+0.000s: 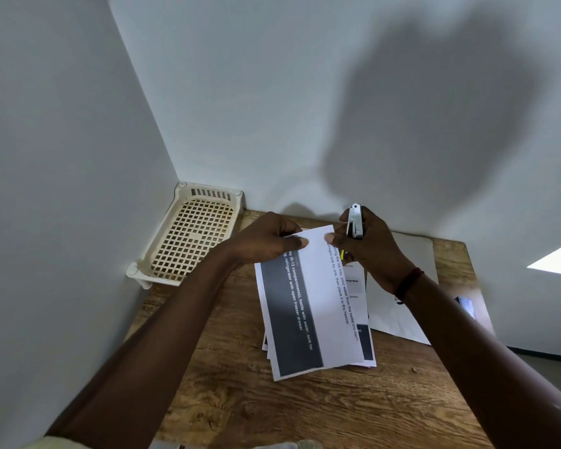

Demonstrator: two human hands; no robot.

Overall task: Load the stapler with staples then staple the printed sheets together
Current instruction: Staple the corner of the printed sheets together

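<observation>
A stack of printed sheets (314, 306) with dark bands and text is lifted at its far end above the wooden table (240, 393). My left hand (266, 241) pinches the stack's far left corner between thumb and fingers. My right hand (366, 247) grips a small silver stapler (354, 222), held upright at the stack's far right corner, while its thumb touches the top sheet's edge. The stapler's lower part is hidden in my palm. Something small and yellow (341, 254) shows below my right thumb.
A cream plastic lattice tray (191, 234) sits in the far left corner against the grey walls. More white paper (402, 306) lies on the table under my right wrist. A red thread band circles that wrist.
</observation>
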